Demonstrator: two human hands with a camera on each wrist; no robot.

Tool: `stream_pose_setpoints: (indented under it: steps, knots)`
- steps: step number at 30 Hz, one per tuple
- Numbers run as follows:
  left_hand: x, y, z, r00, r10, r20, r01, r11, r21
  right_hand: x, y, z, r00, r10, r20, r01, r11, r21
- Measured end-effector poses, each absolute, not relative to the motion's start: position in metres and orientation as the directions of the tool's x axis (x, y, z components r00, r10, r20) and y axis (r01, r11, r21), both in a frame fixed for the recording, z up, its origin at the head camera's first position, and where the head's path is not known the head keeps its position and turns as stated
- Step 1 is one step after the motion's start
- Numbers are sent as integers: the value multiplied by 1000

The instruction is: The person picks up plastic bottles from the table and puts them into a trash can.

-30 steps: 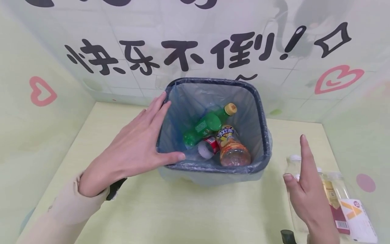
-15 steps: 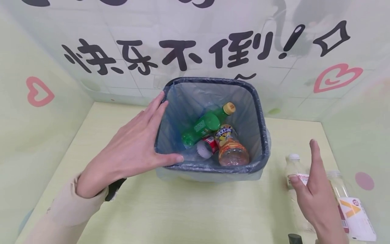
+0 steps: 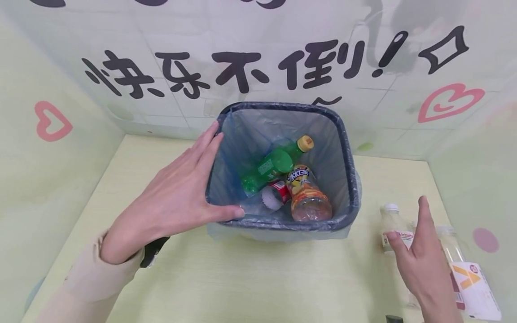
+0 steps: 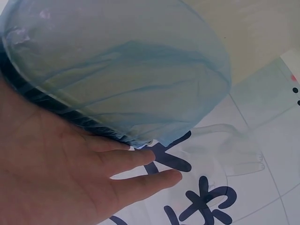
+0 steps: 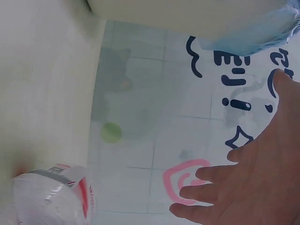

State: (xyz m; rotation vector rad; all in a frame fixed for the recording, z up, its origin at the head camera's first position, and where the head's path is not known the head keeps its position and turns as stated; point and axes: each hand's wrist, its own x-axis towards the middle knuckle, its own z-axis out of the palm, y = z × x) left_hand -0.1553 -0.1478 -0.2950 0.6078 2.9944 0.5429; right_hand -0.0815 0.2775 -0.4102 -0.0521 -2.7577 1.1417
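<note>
A dark-rimmed trash bin (image 3: 349,170) with a translucent bluish liner stands near the back wall. Inside lie a green bottle (image 3: 268,169) with a yellow cap, an orange-labelled iced tea bottle (image 3: 308,197) and a red-and-white item (image 3: 276,195). My left hand (image 3: 173,193) rests against the bin's left side, its fingers straight along the rim and the thumb over the near-left corner. Over the right side of the table my right hand (image 3: 426,264) holds nothing, fingers extended. Just beyond its thumb is a white-capped clear bottle (image 3: 393,224), partly hidden.
At the right wall lies a white-labelled bottle (image 3: 476,287), beside another clear bottle (image 3: 448,242) partly behind the hand. A patterned back wall (image 3: 250,27) and side walls enclose the pale table (image 3: 274,282). A dark object (image 3: 393,319) pokes in at the bottom edge.
My right hand has shifted right and slightly toward me, uncovering more of the white-capped bottle. My left hand stays at the bin, and the bin's contents have not moved.
</note>
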Motion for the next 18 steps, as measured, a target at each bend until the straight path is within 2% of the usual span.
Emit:
stream_pose_setpoints:
  steps: [7,14,18]
  knots:
    - [-155,-148,-295,-921,388,21,371,862,346,-79,285,-417,-992,122,35,61,699,-713]
    - [-154,-148,-293,-926,377,4,354,866,353,-78,290,-419,-992,121,35,63,714,-698]
    - [-154,-148,-293,-928,374,1,349,866,358,-79,292,-420,-988,152,-17,124,728,-674]
